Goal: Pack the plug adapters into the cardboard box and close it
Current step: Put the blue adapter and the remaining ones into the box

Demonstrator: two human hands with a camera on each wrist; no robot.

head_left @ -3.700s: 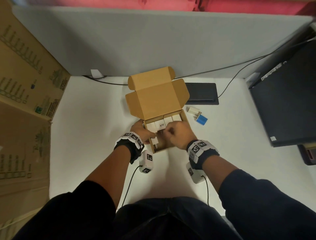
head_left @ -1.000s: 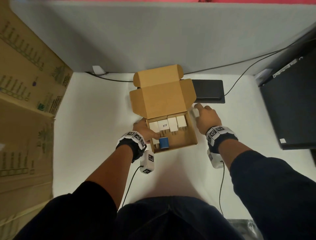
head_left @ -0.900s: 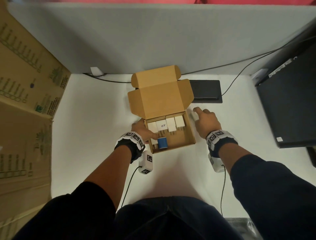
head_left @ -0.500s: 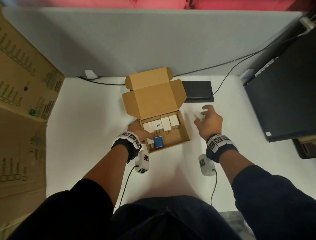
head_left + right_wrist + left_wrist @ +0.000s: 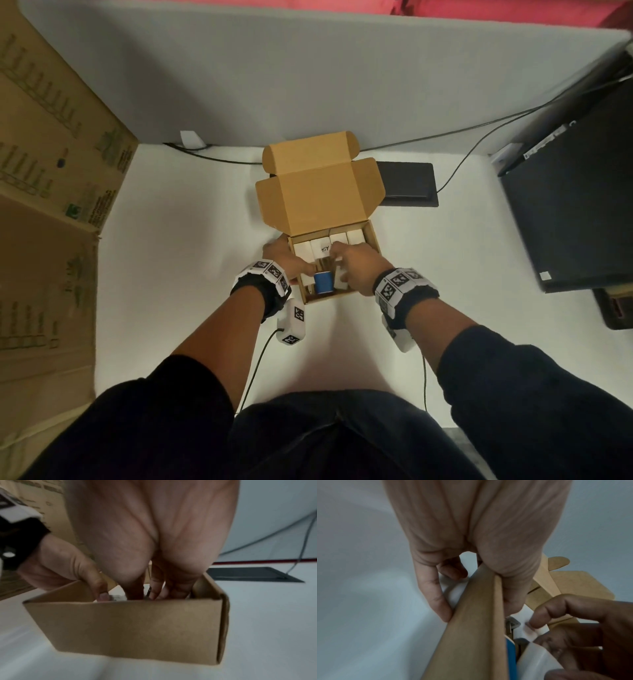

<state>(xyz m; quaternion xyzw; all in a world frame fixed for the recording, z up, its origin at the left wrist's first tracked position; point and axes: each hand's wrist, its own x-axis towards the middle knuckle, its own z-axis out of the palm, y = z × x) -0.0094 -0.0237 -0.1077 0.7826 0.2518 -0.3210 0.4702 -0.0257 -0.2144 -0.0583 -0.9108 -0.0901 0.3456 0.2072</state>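
The small cardboard box (image 5: 374,240) stands on the white table with its lid (image 5: 318,202) raised at the back. A row of white plug adapters (image 5: 354,236) fills its far side, and a blue adapter (image 5: 323,281) stands near the front left. My left hand (image 5: 291,265) grips the box's left wall (image 5: 476,628), thumb inside and fingers outside. My right hand (image 5: 339,270) reaches into the box and pinches a white plug adapter (image 5: 534,628) just right of the blue adapter (image 5: 511,655). In the right wrist view the front wall (image 5: 137,626) hides the fingertips.
A flat black device (image 5: 406,183) lies behind the box on the right, with a cable (image 5: 479,137) running from it. A dark computer case (image 5: 575,205) stands at the right edge. A large cardboard sheet (image 5: 51,171) leans at the left. A grey partition (image 5: 308,68) closes the back.
The blue adapter went from the table into the box. My right hand then picked up the white adapter right of the box and brought it inside. My left hand stayed on the left wall.
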